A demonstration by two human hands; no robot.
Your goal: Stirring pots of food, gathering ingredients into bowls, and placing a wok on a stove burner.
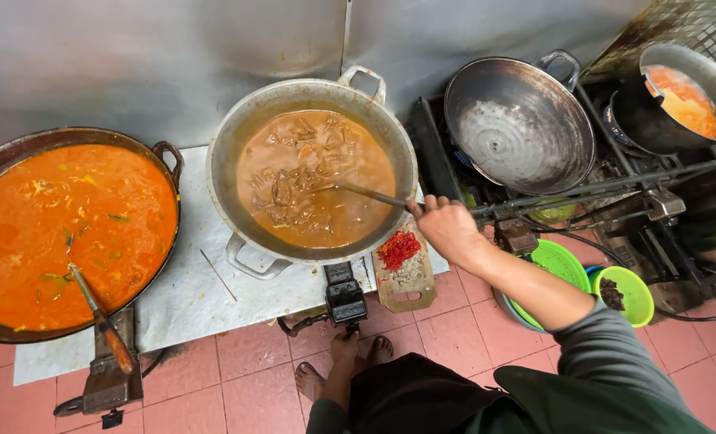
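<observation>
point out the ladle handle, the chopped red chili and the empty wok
ladle handle (370, 194), head view, on the middle of the metal shaft above the brown curry
chopped red chili (398, 248), head view, centre of the red pile
empty wok (519, 128), head view, on its bare inner bottom

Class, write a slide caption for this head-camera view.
Right hand stirs brown stew in a wok with a ladle.

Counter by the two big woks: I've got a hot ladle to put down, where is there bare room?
Bare grey counter shows between the orange-sauce wok and the brown-curry wok, in front. Right of it is crowded: the cutting board with chopped chili, and the right hand on the ladle handle.
</observation>
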